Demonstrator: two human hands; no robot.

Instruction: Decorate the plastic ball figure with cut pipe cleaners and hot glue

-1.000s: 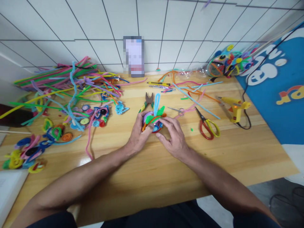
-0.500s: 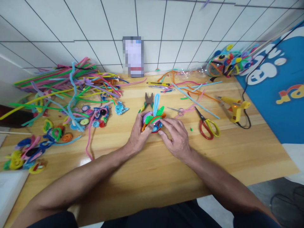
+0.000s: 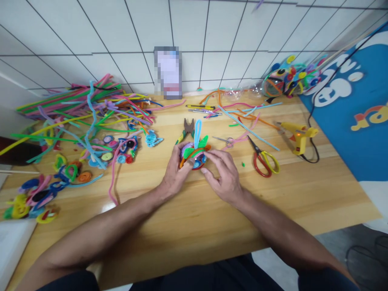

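My left hand [image 3: 176, 169] is closed around the left side of a colourful pipe-cleaner ornament [image 3: 199, 152], its thumb across the front. The ornament has purple coils, an orange and green band, green leaf shapes and a light blue loop [image 3: 197, 133] standing up from its top. At its right edge, the bent fingers of my right hand [image 3: 223, 171] touch or pinch it; exactly what they grip is too small to make out. Pliers [image 3: 188, 128] with green and yellow handles lie just behind the ornament. Small scissors [image 3: 226, 140] rest beyond my right hand.
Larger scissors [image 3: 263, 158] with red and yellow handles lie to the right, before a yellow glue gun [image 3: 300, 135] with a cord. Pipe cleaners [image 3: 72, 97] and finished coiled pieces [image 3: 39, 196] cover the left side. A utility knife [image 3: 200, 107] and a phone [image 3: 171, 74] are at the back.
The whole view has shifted slightly, moving the scene a little left in the picture. Both hands keep nearly the same hold on the ornament.
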